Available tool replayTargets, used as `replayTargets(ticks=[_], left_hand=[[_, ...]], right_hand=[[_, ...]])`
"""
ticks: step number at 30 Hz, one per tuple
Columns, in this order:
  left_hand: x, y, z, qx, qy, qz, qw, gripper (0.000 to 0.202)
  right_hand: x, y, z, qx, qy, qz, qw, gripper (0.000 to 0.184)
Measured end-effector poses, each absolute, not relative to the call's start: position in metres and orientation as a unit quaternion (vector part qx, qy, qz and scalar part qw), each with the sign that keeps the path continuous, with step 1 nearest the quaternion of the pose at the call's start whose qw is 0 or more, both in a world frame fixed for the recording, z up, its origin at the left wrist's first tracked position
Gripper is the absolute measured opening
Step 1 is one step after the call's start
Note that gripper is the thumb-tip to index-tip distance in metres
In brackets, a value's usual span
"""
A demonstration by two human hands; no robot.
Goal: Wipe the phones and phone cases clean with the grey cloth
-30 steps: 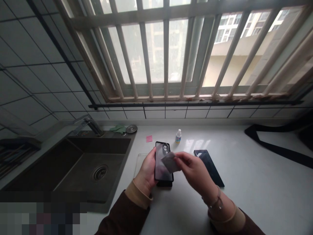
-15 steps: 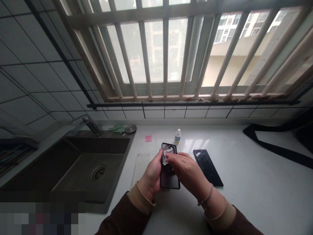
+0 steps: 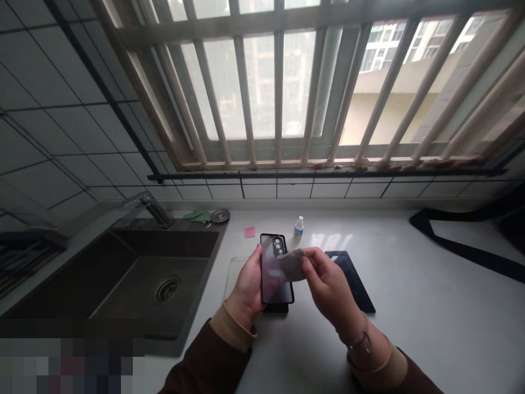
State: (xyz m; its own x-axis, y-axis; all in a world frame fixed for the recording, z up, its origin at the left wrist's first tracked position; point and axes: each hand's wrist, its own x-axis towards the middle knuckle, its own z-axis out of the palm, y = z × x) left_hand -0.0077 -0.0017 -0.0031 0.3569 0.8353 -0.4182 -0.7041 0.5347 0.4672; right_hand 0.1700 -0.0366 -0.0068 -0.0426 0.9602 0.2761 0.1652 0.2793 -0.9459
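My left hand (image 3: 249, 278) is closed around the left edge of a phone case (image 3: 274, 290) with a black rim and a smoky, see-through back. Round camera openings show near its top, and the case is tilted up over the counter. My right hand (image 3: 326, 278) pinches a thin grey wipe (image 3: 294, 265) between thumb and fingers. The wipe hangs over the right side of the case; whether it touches the surface I cannot tell. Below the case, the end of a black flat object (image 3: 276, 308) sticks out. Behind my left hand lies a clear phone case (image 3: 238, 261), partly covered.
A dark flat phone or tablet (image 3: 357, 284) lies right, partly behind my right hand. A small white-capped bottle (image 3: 298, 230) and a pink note (image 3: 250, 232) sit farther back. On the left are the sink (image 3: 192, 241) and faucet (image 3: 153, 210); a black strap (image 3: 455, 238) lies far right.
My right hand has lifted the wipe off the case and moved right, and the wipe now hangs spread out instead of crumpled. The case has shifted slightly left and up, uncovering the black object.
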Motion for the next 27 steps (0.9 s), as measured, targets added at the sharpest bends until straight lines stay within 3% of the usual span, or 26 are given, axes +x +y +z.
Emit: replayTargets(ticks=[7,17,20,23,27], left_hand=[[-0.009,-0.004,-0.001,0.132,0.326,0.464,0.813,0.055],[-0.008,-0.005,0.002,0.139,0.321,0.477,0.807,0.053],[-0.008,-0.008,0.001,0.162,0.326,0.480,0.798,0.055],[-0.006,-0.012,0.002,0.207,0.320,0.501,0.777,0.054],[-0.002,-0.019,0.002,0.265,0.274,0.537,0.753,0.055]], right_hand=[[0.178,-0.016,-0.009,-0.458,-0.275,0.589,0.607,0.033],[0.177,-0.022,-0.002,-0.412,-0.272,0.669,0.555,0.049],[0.181,-0.021,-0.006,-0.457,-0.365,0.580,0.567,0.049],[0.183,-0.025,-0.005,-0.532,-0.516,0.377,0.556,0.035],[0.176,-0.032,-0.003,-0.462,-0.690,0.167,0.531,0.021]])
